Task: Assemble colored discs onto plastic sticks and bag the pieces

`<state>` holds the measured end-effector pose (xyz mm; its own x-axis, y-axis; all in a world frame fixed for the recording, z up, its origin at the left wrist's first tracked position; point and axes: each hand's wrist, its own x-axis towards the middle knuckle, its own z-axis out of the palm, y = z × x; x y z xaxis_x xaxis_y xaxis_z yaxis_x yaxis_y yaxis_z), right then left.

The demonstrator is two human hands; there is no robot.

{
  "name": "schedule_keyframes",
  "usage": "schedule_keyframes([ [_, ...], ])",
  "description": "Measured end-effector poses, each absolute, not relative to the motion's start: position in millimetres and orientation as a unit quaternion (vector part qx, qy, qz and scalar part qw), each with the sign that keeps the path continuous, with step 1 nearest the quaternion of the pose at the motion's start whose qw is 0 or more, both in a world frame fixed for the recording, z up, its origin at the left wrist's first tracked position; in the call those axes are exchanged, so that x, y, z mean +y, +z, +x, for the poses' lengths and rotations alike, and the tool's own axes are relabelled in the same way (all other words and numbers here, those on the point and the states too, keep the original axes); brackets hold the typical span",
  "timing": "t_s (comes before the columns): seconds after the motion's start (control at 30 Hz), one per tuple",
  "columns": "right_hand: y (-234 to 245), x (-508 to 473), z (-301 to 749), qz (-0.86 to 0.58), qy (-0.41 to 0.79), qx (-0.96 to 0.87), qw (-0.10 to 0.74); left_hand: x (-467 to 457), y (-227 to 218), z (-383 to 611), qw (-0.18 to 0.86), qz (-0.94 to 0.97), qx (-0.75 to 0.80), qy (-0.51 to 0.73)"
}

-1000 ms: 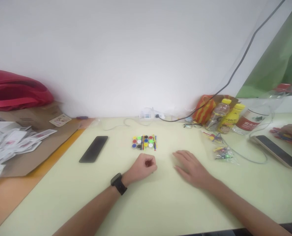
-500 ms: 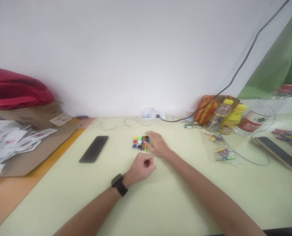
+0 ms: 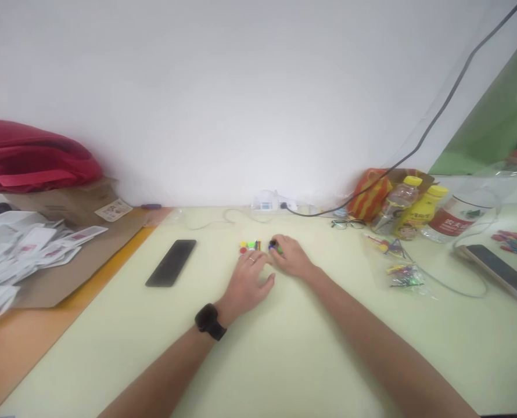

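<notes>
A small set of coloured round pieces and sticks point(image 3: 250, 246) lies on the pale yellow-green table point(image 3: 284, 348), partly hidden by both hands. My left hand point(image 3: 245, 281), with a black watch point(image 3: 209, 321) on the wrist, rests with its fingers stretched flat over the near side of the set. My right hand point(image 3: 292, 259) is at the set's right end, its fingertips pinched on a dark and green piece point(image 3: 275, 245).
A black phone point(image 3: 171, 262) lies to the left. White packets point(image 3: 18, 249), cardboard and a red bag point(image 3: 32, 157) fill the far left. Glasses point(image 3: 348, 223), yellow bottles point(image 3: 419, 212), clear bags of small parts point(image 3: 400, 274) and another phone point(image 3: 500, 273) sit at the right.
My right hand moved from the bare table up to the coloured set and closed on a piece. My left hand opened from a fist and slid forward onto the set.
</notes>
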<state>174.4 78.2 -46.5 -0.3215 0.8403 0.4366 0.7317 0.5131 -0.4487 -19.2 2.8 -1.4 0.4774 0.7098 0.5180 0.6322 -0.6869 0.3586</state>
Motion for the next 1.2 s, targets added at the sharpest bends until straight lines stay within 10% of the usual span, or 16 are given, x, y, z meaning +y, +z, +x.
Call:
schedule_keyframes([
  [0.4,-43,68,192,-0.407,0.09,-0.852,0.317,38,-34,-48,0.019,0.864,0.484,0.139],
  [1.2,-21,-13,249,-0.414,0.228,-0.808,0.352,9,5,-14,0.128,0.915,0.291,0.248],
])
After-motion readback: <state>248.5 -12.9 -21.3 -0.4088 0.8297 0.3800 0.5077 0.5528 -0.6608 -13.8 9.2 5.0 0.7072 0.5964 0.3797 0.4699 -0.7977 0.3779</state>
